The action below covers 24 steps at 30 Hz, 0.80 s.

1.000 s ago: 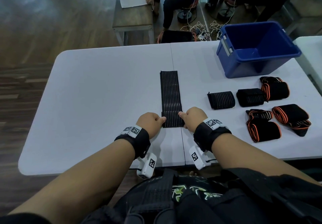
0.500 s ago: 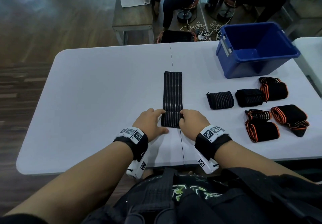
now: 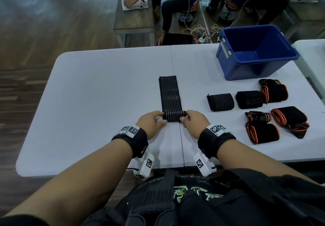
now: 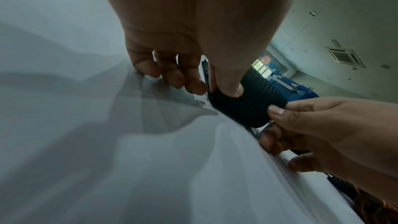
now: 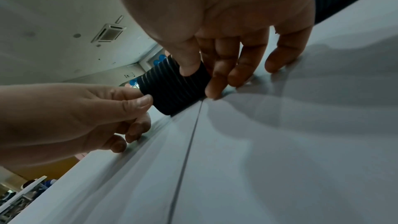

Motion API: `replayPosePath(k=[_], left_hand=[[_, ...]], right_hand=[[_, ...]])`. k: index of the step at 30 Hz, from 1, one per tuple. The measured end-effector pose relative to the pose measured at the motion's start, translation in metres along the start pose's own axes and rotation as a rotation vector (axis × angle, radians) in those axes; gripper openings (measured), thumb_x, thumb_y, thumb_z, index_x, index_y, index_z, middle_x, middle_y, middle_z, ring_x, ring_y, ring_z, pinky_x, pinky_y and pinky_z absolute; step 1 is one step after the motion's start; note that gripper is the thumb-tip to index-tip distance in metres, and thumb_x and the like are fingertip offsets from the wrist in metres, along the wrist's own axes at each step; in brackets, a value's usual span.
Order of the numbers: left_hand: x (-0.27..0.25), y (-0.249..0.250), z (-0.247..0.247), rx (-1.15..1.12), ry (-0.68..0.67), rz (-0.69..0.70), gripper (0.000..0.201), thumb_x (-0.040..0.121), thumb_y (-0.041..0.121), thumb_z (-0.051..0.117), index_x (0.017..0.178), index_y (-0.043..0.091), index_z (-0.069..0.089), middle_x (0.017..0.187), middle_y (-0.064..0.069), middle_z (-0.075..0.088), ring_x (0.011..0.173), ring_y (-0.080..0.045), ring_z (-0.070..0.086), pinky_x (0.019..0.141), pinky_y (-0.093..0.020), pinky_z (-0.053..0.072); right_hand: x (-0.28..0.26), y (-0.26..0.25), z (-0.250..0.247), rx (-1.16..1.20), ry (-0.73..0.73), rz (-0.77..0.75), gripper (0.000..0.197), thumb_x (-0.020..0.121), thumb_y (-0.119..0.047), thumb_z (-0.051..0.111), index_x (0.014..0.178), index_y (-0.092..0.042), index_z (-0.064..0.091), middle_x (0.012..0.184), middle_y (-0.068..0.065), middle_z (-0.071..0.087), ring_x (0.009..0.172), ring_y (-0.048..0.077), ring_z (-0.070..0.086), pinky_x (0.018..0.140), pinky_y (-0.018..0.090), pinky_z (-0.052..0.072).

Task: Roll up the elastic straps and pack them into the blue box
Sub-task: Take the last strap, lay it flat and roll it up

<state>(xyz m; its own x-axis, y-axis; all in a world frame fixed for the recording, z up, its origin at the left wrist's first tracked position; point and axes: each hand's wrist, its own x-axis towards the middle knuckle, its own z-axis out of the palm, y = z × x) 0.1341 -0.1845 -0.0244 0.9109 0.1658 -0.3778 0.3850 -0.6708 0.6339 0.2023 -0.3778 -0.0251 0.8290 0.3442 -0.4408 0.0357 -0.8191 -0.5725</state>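
Both hands (image 3: pixel 173 120) pinch the black strap's (image 3: pixel 170 95) rolled near end.

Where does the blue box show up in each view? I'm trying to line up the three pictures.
Head: the blue box stands on the table's far right, beyond the strap being rolled.
Left wrist: a corner of it with its grey latch shows at right of centre, just behind the rolled end.
Right wrist: not in it that I can tell.
Shared landmark: the rolled end of the strap, which the left hand and right hand pinch from either side.
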Motion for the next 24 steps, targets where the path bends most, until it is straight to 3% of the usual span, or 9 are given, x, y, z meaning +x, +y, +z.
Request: replayPosePath(k=[3,7,10,13,18,20,24], left_hand=[[-0.003,0.002,0.003,-0.010,-0.009,-0.048,0.032,0.098,0.039,0.058,0.120,0.017,0.066,0.107,-0.004,0.069,0.101,-0.021,0.063,0.089,-0.031,0.047],[-0.002,0.004,0.006,-0.009,-0.027,-0.094,0.034,0.100,0.042,0.054,0.093,0.013,0.070,0.086,-0.003,0.069,0.085,-0.024,0.064,0.079,-0.035,0.050],[0.000,0.005,0.005,-0.004,-0.040,-0.129,0.045,0.100,0.044,0.052,0.090,0.005,0.072,0.086,-0.011,0.072,0.081,-0.026,0.066,0.079,-0.037,0.053],[0.001,0.008,0.003,0.033,-0.076,-0.170,0.050,0.099,0.045,0.053,0.089,-0.001,0.072,0.078,-0.012,0.068,0.075,-0.028,0.063,0.074,-0.036,0.051],[-0.001,0.009,0.003,0.062,-0.032,-0.189,0.035,0.093,0.042,0.064,0.082,0.010,0.073,0.085,-0.007,0.075,0.083,-0.025,0.070,0.075,-0.033,0.055],[-0.004,0.006,0.005,0.055,0.032,-0.174,0.021,0.088,0.042,0.070,0.086,0.021,0.065,0.083,0.000,0.074,0.082,-0.019,0.068,0.074,-0.032,0.055],[-0.011,0.004,0.004,0.001,0.106,-0.084,0.036,0.085,0.033,0.073,0.105,0.031,0.044,0.077,0.002,0.073,0.076,-0.015,0.068,0.073,-0.037,0.056]], right_hand=[[0.000,0.000,0.000,0.027,0.017,0.040,0.028,0.099,-0.042,0.047,0.086,-0.020,0.061,0.087,0.003,0.069,0.082,0.024,0.064,0.082,0.041,0.054],[0.002,-0.005,-0.002,-0.047,-0.005,0.086,0.048,0.101,-0.046,0.044,0.083,-0.008,0.066,0.086,0.010,0.073,0.080,0.029,0.066,0.080,0.039,0.054],[0.007,-0.009,-0.002,-0.074,-0.075,0.173,0.056,0.100,-0.051,0.043,0.093,-0.001,0.068,0.092,0.014,0.073,0.086,0.034,0.068,0.085,0.040,0.055],[0.009,-0.008,0.001,-0.098,-0.082,0.193,0.056,0.099,-0.052,0.044,0.089,-0.002,0.067,0.089,0.014,0.073,0.081,0.033,0.068,0.076,0.036,0.054],[0.004,-0.011,0.002,-0.156,-0.003,0.137,0.043,0.098,-0.048,0.048,0.075,-0.012,0.054,0.074,0.006,0.062,0.066,0.023,0.056,0.055,0.031,0.038],[-0.001,-0.013,0.002,-0.119,0.059,0.086,0.032,0.097,-0.043,0.054,0.087,-0.013,0.052,0.078,0.003,0.058,0.071,0.022,0.056,0.060,0.032,0.039],[-0.008,-0.012,0.001,-0.129,0.138,-0.057,0.025,0.097,-0.036,0.056,0.108,-0.018,0.043,0.074,0.000,0.054,0.071,0.024,0.056,0.063,0.034,0.042]])
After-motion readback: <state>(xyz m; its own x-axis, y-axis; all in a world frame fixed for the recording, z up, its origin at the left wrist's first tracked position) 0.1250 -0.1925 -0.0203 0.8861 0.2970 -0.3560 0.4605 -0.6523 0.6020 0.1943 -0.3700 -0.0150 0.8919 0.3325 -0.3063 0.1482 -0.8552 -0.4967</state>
